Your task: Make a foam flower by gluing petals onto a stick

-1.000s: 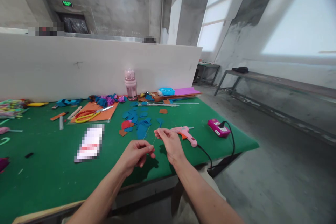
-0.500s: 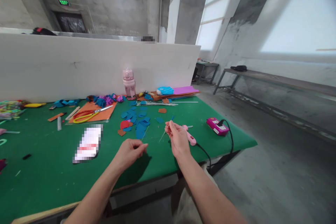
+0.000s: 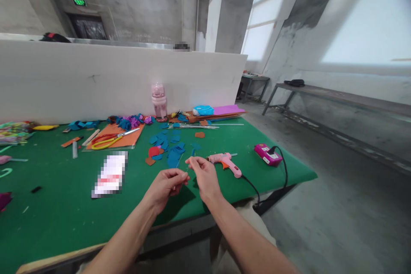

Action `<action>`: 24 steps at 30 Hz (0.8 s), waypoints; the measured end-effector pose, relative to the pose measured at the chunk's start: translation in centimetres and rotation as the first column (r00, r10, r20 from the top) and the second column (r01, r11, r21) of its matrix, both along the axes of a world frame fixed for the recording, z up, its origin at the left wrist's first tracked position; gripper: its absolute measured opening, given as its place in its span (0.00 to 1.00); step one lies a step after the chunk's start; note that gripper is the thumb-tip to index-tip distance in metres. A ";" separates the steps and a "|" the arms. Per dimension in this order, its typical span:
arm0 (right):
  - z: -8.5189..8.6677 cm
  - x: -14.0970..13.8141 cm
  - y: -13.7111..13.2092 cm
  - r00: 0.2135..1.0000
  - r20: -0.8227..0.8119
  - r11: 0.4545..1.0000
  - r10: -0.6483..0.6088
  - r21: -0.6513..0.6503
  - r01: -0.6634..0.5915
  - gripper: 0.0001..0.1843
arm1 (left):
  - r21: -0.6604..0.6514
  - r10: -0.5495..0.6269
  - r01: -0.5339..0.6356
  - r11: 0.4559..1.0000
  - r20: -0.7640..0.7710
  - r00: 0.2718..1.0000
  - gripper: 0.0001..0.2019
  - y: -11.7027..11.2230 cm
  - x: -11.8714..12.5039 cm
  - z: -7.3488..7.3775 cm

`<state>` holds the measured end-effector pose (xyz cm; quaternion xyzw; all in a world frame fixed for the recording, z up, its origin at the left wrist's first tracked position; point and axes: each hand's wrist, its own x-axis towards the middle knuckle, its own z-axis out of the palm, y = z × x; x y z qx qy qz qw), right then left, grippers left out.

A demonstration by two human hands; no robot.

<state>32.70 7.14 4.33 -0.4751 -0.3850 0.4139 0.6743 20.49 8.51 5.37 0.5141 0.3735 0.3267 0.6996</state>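
My left hand [image 3: 167, 187] and my right hand [image 3: 205, 178] are close together above the near part of the green table. Both are pinched, with a thin pale wire [image 3: 188, 168] between their fingertips, mostly covered by the fingers. Just right of my right hand lies a pink hot glue gun [image 3: 227, 164] with an orange trigger and a clear stick out of its back. Beyond my hands are scattered blue cut pieces [image 3: 176, 153], a red piece [image 3: 153, 151] and a brown piece [image 3: 150, 161].
A magenta power strip [image 3: 268, 155] with a black plug stands at the right. Scissors [image 3: 117, 135] lie on an orange sheet [image 3: 133, 139]. A pink bottle [image 3: 159, 105] stands by the white partition [image 3: 122, 81]. A blurred white paper [image 3: 111, 175] lies left of my hands.
My right hand has moved left and nearer, away from in front of the glue gun, carrying the thin wire. My left hand has shifted right, and the fingertips now meet.
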 end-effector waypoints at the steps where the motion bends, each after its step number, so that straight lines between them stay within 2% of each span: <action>1: -0.1 0.2 0.2 0.999 -0.016 0.999 -0.047 0.000 0.047 0.13 | -0.009 -0.010 0.010 1.000 -0.005 1.000 0.12 -0.1 0.0 -0.1; 5: -0.3 1.8 1.0 0.986 -0.080 0.989 -0.146 0.004 0.147 0.14 | 0.005 -0.052 0.053 0.999 -0.081 0.995 0.11 -0.5 -0.1 0.1; 8: -0.3 3.2 1.4 0.973 -0.125 0.981 -0.192 0.006 0.195 0.15 | 0.092 -0.115 0.137 0.986 -0.207 0.972 0.12 -0.4 -0.6 0.5; 10: -0.1 3.8 1.3 0.975 -0.125 0.982 -0.184 0.003 0.186 0.15 | 0.202 -0.069 0.125 0.971 -0.267 0.961 0.15 -0.1 -1.0 0.7; 13: 0.3 3.6 0.6 0.995 0.002 0.995 -0.104 0.002 0.104 0.15 | 0.296 0.029 0.049 0.954 -0.253 0.967 0.10 0.3 -1.3 1.1; 16: 0.5 2.1 -0.4 0.987 0.161 1.000 -0.001 0.008 0.000 0.14 | 0.174 -0.012 0.050 0.984 -0.215 0.977 0.17 0.1 -1.2 1.3; 18: 0.4 1.0 -0.8 0.974 0.221 0.998 0.044 0.032 -0.052 0.14 | 0.109 -0.038 0.059 0.992 -0.179 0.983 0.17 -0.1 -0.8 1.3; 24: -0.4 -0.2 -1.0 0.942 0.326 0.995 0.075 0.039 -0.092 0.14 | 0.088 0.001 0.008 0.996 -0.099 0.995 0.12 -0.4 -0.2 0.7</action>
